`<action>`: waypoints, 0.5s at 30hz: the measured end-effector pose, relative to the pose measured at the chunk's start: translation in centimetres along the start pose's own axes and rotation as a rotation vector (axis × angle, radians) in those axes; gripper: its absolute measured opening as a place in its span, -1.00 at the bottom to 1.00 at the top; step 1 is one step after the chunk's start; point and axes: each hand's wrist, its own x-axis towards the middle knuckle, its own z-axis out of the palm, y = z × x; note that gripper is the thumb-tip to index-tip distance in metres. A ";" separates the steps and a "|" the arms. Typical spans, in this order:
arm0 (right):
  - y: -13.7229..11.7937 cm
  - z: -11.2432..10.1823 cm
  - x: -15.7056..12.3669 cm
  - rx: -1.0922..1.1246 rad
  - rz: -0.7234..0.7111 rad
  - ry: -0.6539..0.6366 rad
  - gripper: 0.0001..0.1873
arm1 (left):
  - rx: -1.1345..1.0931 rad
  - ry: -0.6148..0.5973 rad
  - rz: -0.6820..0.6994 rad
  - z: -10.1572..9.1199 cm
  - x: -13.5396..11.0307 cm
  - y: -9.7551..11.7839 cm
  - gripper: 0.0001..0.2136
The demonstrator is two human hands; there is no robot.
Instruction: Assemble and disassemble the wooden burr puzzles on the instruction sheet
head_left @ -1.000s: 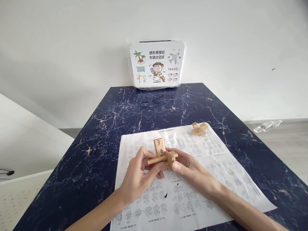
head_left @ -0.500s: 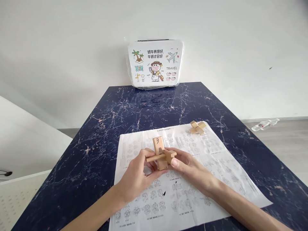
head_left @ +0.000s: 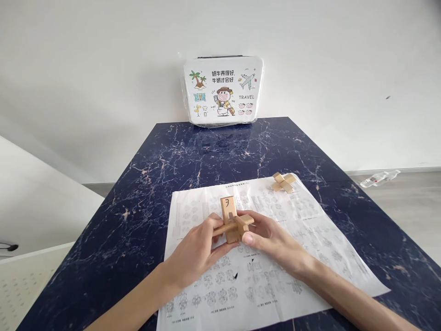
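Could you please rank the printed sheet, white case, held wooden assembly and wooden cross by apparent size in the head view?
1. Printed sheet
2. White case
3. Held wooden assembly
4. Wooden cross
Being nearer than the cross may exaggerate the assembly.

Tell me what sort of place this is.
Probably a plain indoor room, perhaps at home: a dark marble-patterned table before a pale wall, with a cartoon-printed case at the table's far end.
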 end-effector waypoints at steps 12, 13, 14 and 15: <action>0.8 0.0 -0.2 0.063 0.061 -0.058 -0.22 | -0.037 0.037 -0.185 -0.6 -0.1 0.5 -0.10; 0.8 -0.1 -0.2 0.068 0.051 -0.067 -0.23 | -0.001 0.060 -0.161 -0.5 -0.1 0.4 -0.10; 0.9 -0.1 -0.2 0.073 0.044 -0.077 -0.25 | 0.035 0.082 -0.134 -0.5 -0.1 0.4 -0.11; 0.9 -0.1 -0.2 0.075 0.041 -0.086 -0.26 | 0.068 0.096 -0.106 -0.5 -0.1 0.4 -0.13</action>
